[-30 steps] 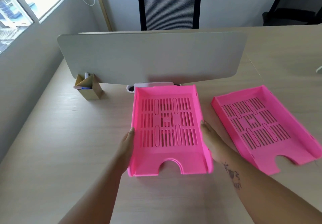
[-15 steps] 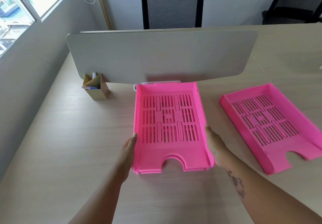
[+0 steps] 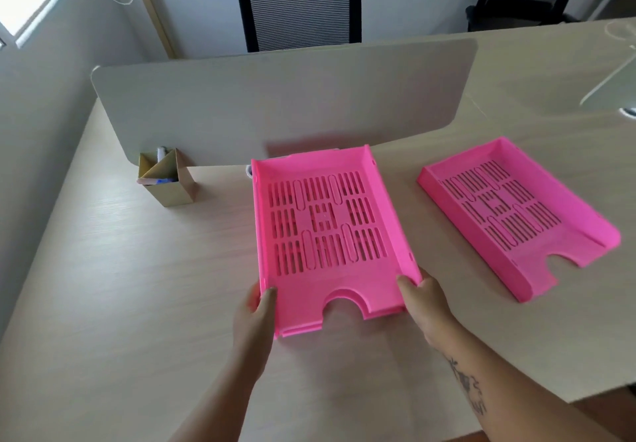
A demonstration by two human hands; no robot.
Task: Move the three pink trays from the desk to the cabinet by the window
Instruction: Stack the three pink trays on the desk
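The left hand (image 3: 256, 307) gripped the near left corner of the centre pink tray (image 3: 330, 235), thumb laid over the rim and the remaining fingers hidden beneath the wall. The right hand (image 3: 421, 299) clamped the near right corner likewise, thumb inside the rim, other fingers mostly concealed behind the tray. A second edge showed below the front lip, indicating stacked trays, though the count could not be confirmed. Whether the tray rested on the desk (image 3: 137, 286) or was raised could not be determined. The second pink tray (image 3: 516, 214) lay flat on the desk, well apart to the right, angled. A cardboard pen holder (image 3: 168, 180) stood to the left, just beside the divider panel (image 3: 282, 104). A white object behind the centre tray was largely obscured.
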